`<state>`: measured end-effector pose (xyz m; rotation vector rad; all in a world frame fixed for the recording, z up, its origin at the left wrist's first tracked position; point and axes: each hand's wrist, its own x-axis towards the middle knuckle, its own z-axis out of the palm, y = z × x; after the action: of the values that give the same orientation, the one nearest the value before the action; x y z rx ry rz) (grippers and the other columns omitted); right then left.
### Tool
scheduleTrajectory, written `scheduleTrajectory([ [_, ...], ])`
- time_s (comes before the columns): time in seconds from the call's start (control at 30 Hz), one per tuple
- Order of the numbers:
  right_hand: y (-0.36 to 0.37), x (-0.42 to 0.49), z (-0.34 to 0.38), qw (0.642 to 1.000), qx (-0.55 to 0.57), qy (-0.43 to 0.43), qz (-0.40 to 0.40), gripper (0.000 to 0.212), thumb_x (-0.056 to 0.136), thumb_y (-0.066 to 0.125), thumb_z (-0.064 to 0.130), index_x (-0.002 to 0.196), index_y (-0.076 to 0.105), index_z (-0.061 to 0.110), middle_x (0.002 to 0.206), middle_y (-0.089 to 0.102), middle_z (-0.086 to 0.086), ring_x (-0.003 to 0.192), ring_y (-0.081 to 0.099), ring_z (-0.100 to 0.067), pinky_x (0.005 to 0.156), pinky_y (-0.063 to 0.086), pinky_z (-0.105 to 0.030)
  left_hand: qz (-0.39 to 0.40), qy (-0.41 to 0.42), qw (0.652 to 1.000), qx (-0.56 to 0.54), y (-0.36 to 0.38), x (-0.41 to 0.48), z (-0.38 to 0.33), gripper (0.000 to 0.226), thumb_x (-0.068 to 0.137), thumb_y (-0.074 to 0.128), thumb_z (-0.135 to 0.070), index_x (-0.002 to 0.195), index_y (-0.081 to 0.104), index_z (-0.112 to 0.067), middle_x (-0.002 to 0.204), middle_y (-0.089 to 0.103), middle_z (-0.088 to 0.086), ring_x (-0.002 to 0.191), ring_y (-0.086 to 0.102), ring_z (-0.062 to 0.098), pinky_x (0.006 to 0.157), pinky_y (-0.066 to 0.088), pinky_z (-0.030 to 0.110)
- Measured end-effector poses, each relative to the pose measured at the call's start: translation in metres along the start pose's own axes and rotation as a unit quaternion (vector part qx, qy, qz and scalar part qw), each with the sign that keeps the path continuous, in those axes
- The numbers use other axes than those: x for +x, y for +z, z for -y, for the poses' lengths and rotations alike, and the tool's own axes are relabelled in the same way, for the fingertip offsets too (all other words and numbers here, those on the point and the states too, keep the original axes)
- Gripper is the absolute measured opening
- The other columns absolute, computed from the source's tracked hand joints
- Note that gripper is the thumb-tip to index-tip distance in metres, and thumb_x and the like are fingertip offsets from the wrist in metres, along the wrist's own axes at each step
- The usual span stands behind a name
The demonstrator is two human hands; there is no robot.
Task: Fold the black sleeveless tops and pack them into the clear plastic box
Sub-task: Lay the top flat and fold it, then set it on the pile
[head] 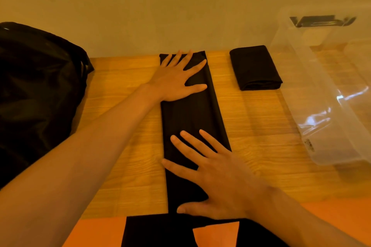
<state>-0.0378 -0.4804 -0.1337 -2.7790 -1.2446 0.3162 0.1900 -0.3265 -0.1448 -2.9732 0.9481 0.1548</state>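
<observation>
Presently we record one top (192, 118) lying on the tabletop (124, 126) as a long narrow strip. It runs from the far edge, by the wall (140, 5), straight toward us. Its right side shows a rolled or doubled edge along the length. The near end passes over the front edge of the tabletop and widens there into dark strap parts, seen against an orange surface (90, 232) below.

The left hand (176, 78) lies flat on the far end of the strip, fingers straight and spread, the heel of the palm over the strip's left edge. The right hand (216, 172) lies flat on the near part, fingers likewise spread and pointing away and leftward, thumb close to the front edge. Neither hand pinches or curls round the cloth; both press down on it.

A folded top (256, 67) sits as a compact rectangle to the right of the strip, near the far edge. It is apart from the strip and just beside the box (321, 106). The box stands at the right end of the tabletop, with a dark latch (321, 20) at its far end and a small label (309, 144) near its front corner. Glare on the wall prevents us from telling what it holds.

A black heap (36, 86) occupies the left end, well apart from the strip; we cannot tell whether it is cloth or a bag.
</observation>
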Motion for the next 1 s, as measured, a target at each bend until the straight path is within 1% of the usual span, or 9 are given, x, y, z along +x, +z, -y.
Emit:
scheduleTrajectory([
  [0.23, -0.002, 0.003, 0.0, 1.0, -0.001, -0.011, -0.007, 0.082, 0.094, 0.022, 0.081, 0.16, -0.003, 0.038, 0.169, -0.01, -0.003, 0.154, -0.019, -0.022, 0.124, -0.006, -0.05, 0.007, 0.023, 1.0, 0.002, -0.004, 0.003, 0.0, 0.088, 0.08, 0.002, -0.089, 0.158, -0.003, -0.048, 0.17, -0.009, 0.002, 0.156, -0.014, 0.028, 0.126, -0.005, 0.051],
  [0.3, -0.001, 0.002, 0.0, 1.0, -0.004, -0.01, -0.007, 0.082, 0.094, 0.021, 0.081, 0.16, -0.003, 0.038, 0.169, -0.009, -0.003, 0.154, -0.017, -0.022, 0.125, -0.005, -0.051, -0.022, 0.024, 0.999, 0.014, -0.007, -0.004, -0.004, 0.085, 0.085, 0.005, -0.087, 0.16, 0.001, -0.044, 0.17, -0.008, 0.004, 0.156, -0.013, 0.028, 0.126, -0.005, 0.052],
  [0.4, 0.0, 0.0, 0.002, 1.0, -0.011, -0.008, -0.012, 0.082, 0.095, 0.02, 0.08, 0.16, -0.005, 0.038, 0.169, -0.009, -0.003, 0.154, -0.017, -0.023, 0.125, -0.003, -0.051, -0.081, 0.068, 0.994, -0.003, -0.012, -0.026, -0.01, 0.079, 0.093, 0.012, -0.078, 0.161, 0.006, -0.04, 0.17, -0.005, 0.005, 0.156, -0.012, 0.025, 0.126, -0.005, 0.048],
  [0.5, 0.0, -0.001, 0.004, 1.0, -0.011, -0.007, -0.017, 0.081, 0.095, 0.021, 0.08, 0.16, -0.002, 0.037, 0.169, -0.007, -0.006, 0.155, -0.015, -0.024, 0.126, -0.002, -0.049, -0.038, 0.112, 0.993, 0.008, -0.007, -0.049, -0.017, 0.076, 0.095, 0.013, -0.077, 0.16, 0.001, -0.041, 0.17, -0.008, 0.003, 0.155, -0.016, 0.023, 0.126, -0.008, 0.046],
  [0.57, -0.001, -0.002, 0.007, 1.0, -0.011, -0.015, -0.017, 0.08, 0.096, 0.021, 0.079, 0.161, 0.0, 0.037, 0.168, -0.006, -0.007, 0.155, -0.014, -0.025, 0.125, -0.003, -0.047, 0.01, 0.097, 0.995, 0.014, -0.001, -0.058, -0.018, 0.079, 0.09, 0.01, -0.079, 0.16, -0.002, -0.042, 0.17, -0.01, 0.001, 0.155, -0.016, 0.023, 0.126, -0.007, 0.046],
  [0.73, 0.002, -0.022, 0.023, 0.999, -0.009, -0.047, 0.004, 0.076, 0.099, 0.021, 0.075, 0.16, -0.002, 0.038, 0.168, -0.009, -0.006, 0.154, -0.017, -0.024, 0.123, -0.009, -0.045, -0.001, 0.052, 0.998, -0.02, -0.001, -0.061, -0.018, 0.079, 0.09, 0.01, -0.078, 0.159, -0.003, -0.043, 0.17, -0.008, 0.001, 0.156, -0.012, 0.023, 0.126, -0.005, 0.05],
  [0.87, 0.009, -0.049, 0.028, 0.994, -0.07, -0.081, -0.037, 0.07, 0.103, 0.023, 0.067, 0.161, 0.015, 0.03, 0.167, 0.013, -0.011, 0.155, 0.007, -0.027, 0.121, 0.007, -0.045, -0.019, 0.078, 0.996, -0.039, -0.008, -0.088, -0.041, 0.075, 0.094, 0.014, -0.075, 0.16, -0.002, -0.043, 0.169, -0.011, -0.002, 0.155, -0.017, 0.02, 0.126, -0.008, 0.051],
  [0.93, 0.013, -0.065, 0.023, 0.992, -0.065, -0.088, -0.065, 0.065, 0.105, 0.027, 0.062, 0.161, 0.019, 0.029, 0.166, 0.02, -0.009, 0.155, 0.015, -0.024, 0.122, 0.016, -0.04, -0.004, 0.097, 0.995, -0.036, -0.014, -0.12, -0.055, 0.076, 0.091, 0.013, -0.076, 0.159, 0.001, -0.043, 0.169, -0.014, -0.006, 0.154, -0.019, 0.016, 0.125, -0.012, 0.049],
  [1.0, 0.017, -0.079, 0.017, 0.992, -0.045, -0.063, -0.101, 0.063, 0.105, 0.034, 0.06, 0.159, 0.026, 0.03, 0.165, 0.027, -0.006, 0.153, 0.022, -0.021, 0.122, 0.024, -0.038, 0.029, 0.118, 0.992, -0.026, -0.017, -0.159, -0.067, 0.078, 0.088, 0.009, -0.08, 0.158, 0.003, -0.045, 0.168, -0.017, -0.01, 0.152, -0.023, 0.01, 0.124, -0.014, 0.046],
])
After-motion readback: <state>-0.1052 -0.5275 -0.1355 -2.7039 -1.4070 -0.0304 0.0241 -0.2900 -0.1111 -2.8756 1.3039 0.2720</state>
